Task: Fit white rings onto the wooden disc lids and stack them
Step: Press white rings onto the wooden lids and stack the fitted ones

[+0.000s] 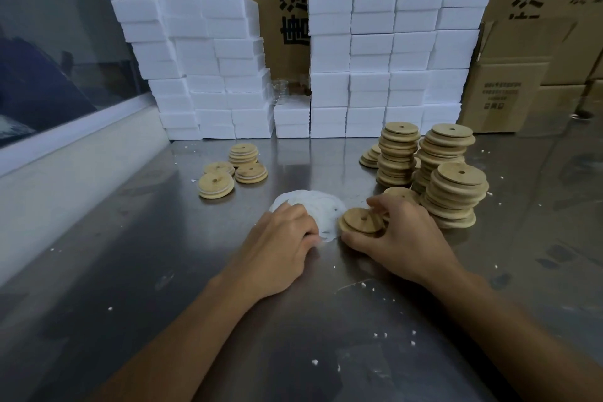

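Observation:
A heap of white rings lies mid-table. My left hand rests on its near left side, fingers curled onto the rings; whether it grips one is hidden. My right hand holds a wooden disc lid with a centre hole, tilted, just right of the heap. Tall stacks of bare wooden lids stand to the right. Short stacks of lids fitted with white rings sit at the left.
White foam blocks are piled like a wall at the back, with cardboard boxes behind and to the right. A ledge and window run along the left. White crumbs dot the steel table.

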`<state>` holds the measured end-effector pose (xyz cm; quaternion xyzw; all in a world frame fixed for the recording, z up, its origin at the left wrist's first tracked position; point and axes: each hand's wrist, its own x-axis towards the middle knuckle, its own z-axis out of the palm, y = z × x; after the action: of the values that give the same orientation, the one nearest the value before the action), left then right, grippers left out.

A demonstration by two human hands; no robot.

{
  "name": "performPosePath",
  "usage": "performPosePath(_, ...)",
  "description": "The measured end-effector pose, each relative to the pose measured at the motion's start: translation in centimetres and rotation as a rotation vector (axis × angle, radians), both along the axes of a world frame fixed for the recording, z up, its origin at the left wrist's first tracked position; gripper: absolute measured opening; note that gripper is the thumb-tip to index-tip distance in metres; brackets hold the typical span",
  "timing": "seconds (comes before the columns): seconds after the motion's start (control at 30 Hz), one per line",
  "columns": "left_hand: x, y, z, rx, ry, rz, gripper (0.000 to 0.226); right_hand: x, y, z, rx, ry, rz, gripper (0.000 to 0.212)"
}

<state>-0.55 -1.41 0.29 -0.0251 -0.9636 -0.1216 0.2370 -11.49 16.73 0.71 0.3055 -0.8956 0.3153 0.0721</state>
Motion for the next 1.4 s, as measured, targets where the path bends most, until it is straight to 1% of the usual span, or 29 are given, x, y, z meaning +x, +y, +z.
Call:
performPosePath(0.07, -0.1, 0.1, 0.2, 0.057, 0.018, 0.042, 0.015, 0.2, 0.0, 0.1, -0.029, 0.007, 0.019, 0.076)
performPosePath(0.1, 0.0, 0.1, 0.2, 0.138, 0.060, 0.073, 0.018, 0.4, 0.0, 0.2, -0.030, 0.006, 0.033, 0.075)
performPosePath(0.2, 0.2, -0.3, 0.7, 0.488, 0.284, 0.138, 0.025, 0.6, -0.1, 0.2, -0.008, -0.003, 0.058, 0.073)
performPosePath(0.27, 0.3, -0.3, 1.3, 0.777, 0.349, 0.135, 0.028, 0.6, -0.2, 0.1, -0.043, -0.015, 0.084, 0.075)
performPosePath(0.33, 0.2, 0.1, 1.6, 1.015, 0.298, 0.106, 0.029, 0.9, -0.4, 0.1, -0.098, -0.032, 0.136, 0.079)
performPosePath(0.47, 0.2, 1.5, 1.8, 1.277, 0.046, 0.078, 0.026, 1.7, -0.9, 0.2, -0.225, -0.011, 0.247, 0.074)
performPosePath(0.57, 0.2, 1.9, 1.9, 1.444, -0.068, -0.003, 0.024, 2.2, -1.0, 0.2, -0.306, -0.015, 0.327, 0.070)
performPosePath(0.67, 0.3, 2.0, 1.7, 1.466, -0.084, 0.002, 0.024, 2.5, -1.3, 0.0, -0.371, -0.032, 0.399, 0.059)
performPosePath(0.77, 0.0, 2.0, 1.1, 1.441, -0.013, 0.066, 0.023, 2.6, -1.7, -0.2, -0.391, -0.074, 0.432, 0.050)
performPosePath(0.83, -0.1, 1.9, 1.0, 1.428, 0.050, 0.095, 0.022, 2.6, -1.8, -0.4, -0.395, -0.148, 0.482, 0.049)
performPosePath(0.87, -0.2, 1.8, 0.9, 1.405, 0.081, 0.108, 0.021, 2.7, -1.8, -0.4, -0.411, -0.214, 0.506, 0.047)
performPosePath(0.93, -0.3, 1.7, 0.6, 1.300, 0.141, 0.122, 0.019, 3.0, -1.9, -0.5, -0.464, -0.324, 0.499, 0.036)
performPosePath(1.0, -0.5, 1.6, 0.2, 1.044, 0.196, 0.155, 0.019, 3.0, -2.1, -0.6, -0.517, -0.320, 0.417, 0.019)
performPosePath(1.03, -0.5, 1.7, 0.1, 0.935, 0.214, 0.163, 0.019, 3.0, -2.2, -0.6, -0.539, -0.301, 0.375, 0.015)
performPosePath(1.07, -0.6, 1.8, 0.0, 0.879, 0.222, 0.157, 0.019, 3.0, -2.2, -0.6, -0.555, -0.290, 0.346, 0.014)
performPosePath(1.1, -0.6, 2.0, 0.0, 0.877, 0.212, 0.140, 0.018, 3.0, -2.1, -0.6, -0.561, -0.287, 0.330, 0.014)
performPosePath(1.2, -0.5, 2.6, 0.0, 1.030, 0.135, 0.070, 0.018, 2.7, -1.8, -0.8, -0.538, -0.279, 0.306, 0.011)
performPosePath(1.3, -0.4, 2.7, 0.3, 1.139, 0.120, 0.048, 0.019, 2.6, -2.0, -1.0, -0.550, -0.258, 0.276, 0.007)
performPosePath(1.37, -0.4, 2.8, 0.3, 1.169, 0.132, 0.018, 0.014, 2.5, -2.0, -1.0, -0.556, -0.230, 0.269, 0.003)
performPosePath(1.4, -0.3, 2.8, 0.3, 1.145, 0.143, 0.013, 0.011, 2.4, -2.0, -1.0, -0.561, -0.217, 0.266, 0.004)
